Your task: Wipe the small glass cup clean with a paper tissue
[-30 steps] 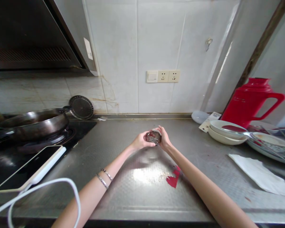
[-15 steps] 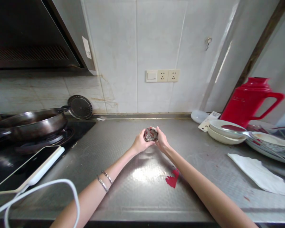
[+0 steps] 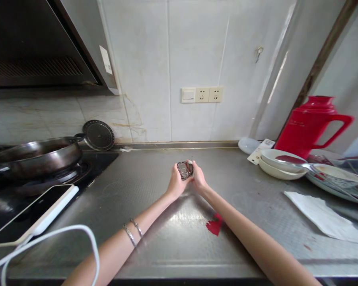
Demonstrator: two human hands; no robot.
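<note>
A small round jar-like container [image 3: 185, 170] with a dark, shiny, patterned face is held up over the middle of the metal counter [image 3: 137, 174]. My left hand [image 3: 176, 184] wraps round its left side and underside. On the right, my right hand [image 3: 199, 178] has its fingers closed against the container's edge. The two hands meet just below it. A torn red piece [image 3: 214, 225] lies on the counter near my right forearm.
At the left are a steel pan [image 3: 38, 157] on the stove, a round black disc [image 3: 98, 135] and a phone [image 3: 30, 216] with a white cable. On the right stand a red thermos [image 3: 308, 129], stacked bowls [image 3: 282, 171], a plate [image 3: 340, 186] and a white tissue [image 3: 322, 216].
The container has tipped slightly and shifted a little to the left between my hands. The whole view has moved slightly; both hands still hold it.
</note>
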